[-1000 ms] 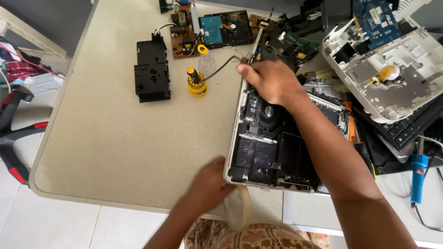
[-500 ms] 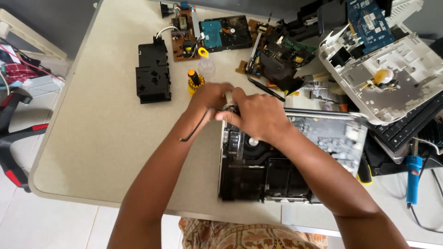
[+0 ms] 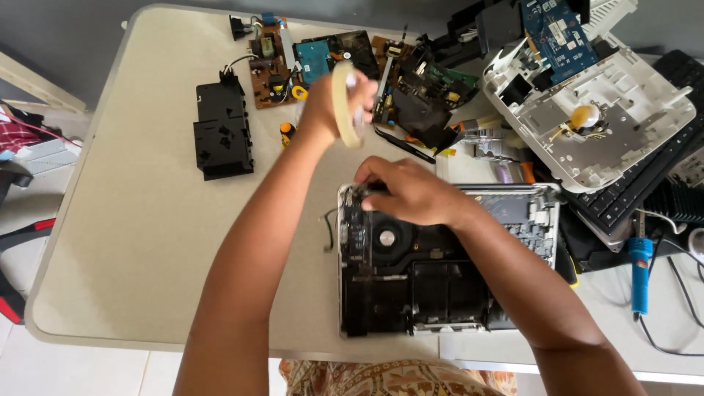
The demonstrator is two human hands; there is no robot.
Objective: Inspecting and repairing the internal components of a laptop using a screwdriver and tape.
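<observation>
An opened laptop body (image 3: 433, 286) lies on the beige table (image 3: 132, 235), its dark inner parts and a round fan showing. My right hand (image 3: 411, 192) rests on the laptop's top left corner, fingers pressed on a part there. My left hand (image 3: 334, 103) is raised above the table and grips a roll of pale tape (image 3: 346, 103), held on edge. A thin black cable (image 3: 328, 227) sticks out at the laptop's left side.
A black power block (image 3: 221, 132) sits at the left. Several circuit boards (image 3: 275, 62) lie at the table's far edge. A white disassembled device shell (image 3: 594, 110), a black keyboard (image 3: 638, 191) and a blue-handled soldering iron (image 3: 639, 271) crowd the right.
My left hand came up from the near edge, met the right hand over the laptop, and now lifts the tape roll. The laptop has shifted left and turned slightly.
</observation>
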